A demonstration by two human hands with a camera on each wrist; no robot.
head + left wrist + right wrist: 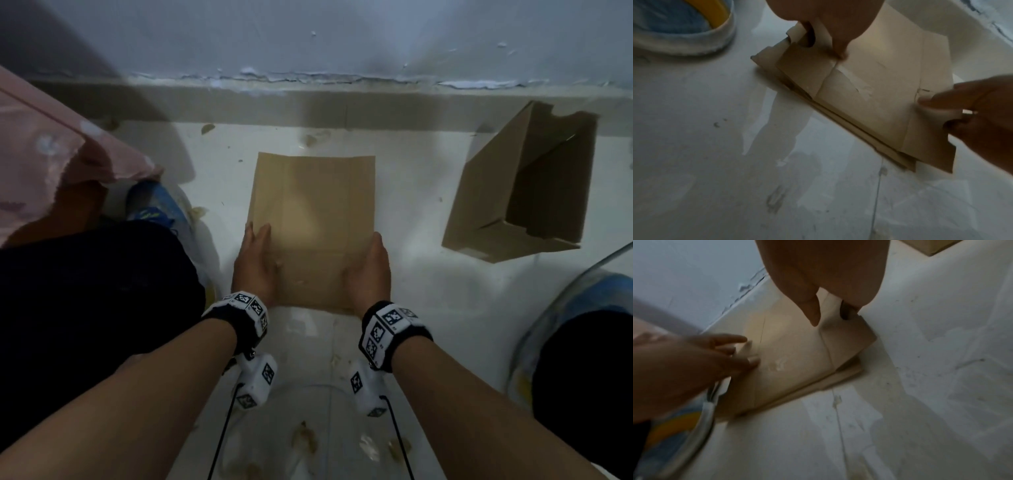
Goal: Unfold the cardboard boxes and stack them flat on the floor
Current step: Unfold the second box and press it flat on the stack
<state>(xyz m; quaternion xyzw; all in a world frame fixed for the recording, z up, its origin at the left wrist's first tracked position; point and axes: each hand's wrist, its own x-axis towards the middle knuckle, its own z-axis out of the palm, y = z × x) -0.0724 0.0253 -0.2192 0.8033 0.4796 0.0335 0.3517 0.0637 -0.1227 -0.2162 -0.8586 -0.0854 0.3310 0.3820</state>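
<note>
A flattened brown cardboard box (311, 222) lies on the white floor in front of me, with layered edges showing at its near side (869, 97) (793, 353). My left hand (255, 260) pinches its left edge near the front corner, thumb on top (828, 24). At the right edge my right hand (370, 270) does the same, thumb on the top face and fingers curled under (828, 272). A second box (507, 192) lies on its side to the right, still in box shape with its mouth open toward me.
A wall with a low skirting ledge (308, 102) runs just behind the cardboard. My knees and blue shoes (154, 205) flank the work area on both sides. Pink cloth (44, 147) hangs at the far left. Scraps dot the floor.
</note>
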